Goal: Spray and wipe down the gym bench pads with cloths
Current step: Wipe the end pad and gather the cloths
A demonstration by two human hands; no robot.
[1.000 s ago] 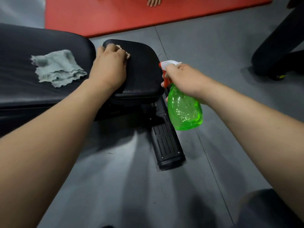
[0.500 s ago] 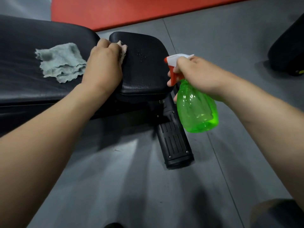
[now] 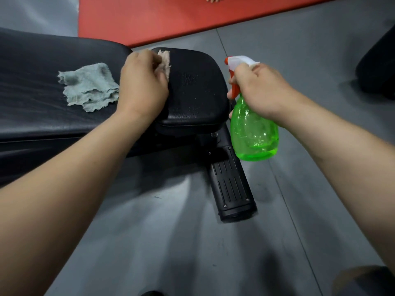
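Note:
My left hand [image 3: 143, 82] grips a beige cloth [image 3: 165, 60] and presses it on the left edge of the small black seat pad [image 3: 196, 90]. Fine spray droplets dot that pad's middle. My right hand [image 3: 258, 88] holds a green spray bottle [image 3: 254, 131] by its white and red trigger head, just right of the small pad, with the nozzle pointing left. A grey-green cloth [image 3: 89, 86] lies crumpled on the long black bench pad [image 3: 32, 71] to the left.
The bench's black foot bar [image 3: 232, 189] sticks out over the grey floor toward me. A red mat [image 3: 171, 16] lies beyond the bench, with a person's toes at its top edge. A dark piece of equipment [image 3: 378, 67] stands at the right.
My left hand slid the beige cloth back and forth on the small pad's left edge. The right hand with the bottle shifted slightly right; droplets now show on the pad.

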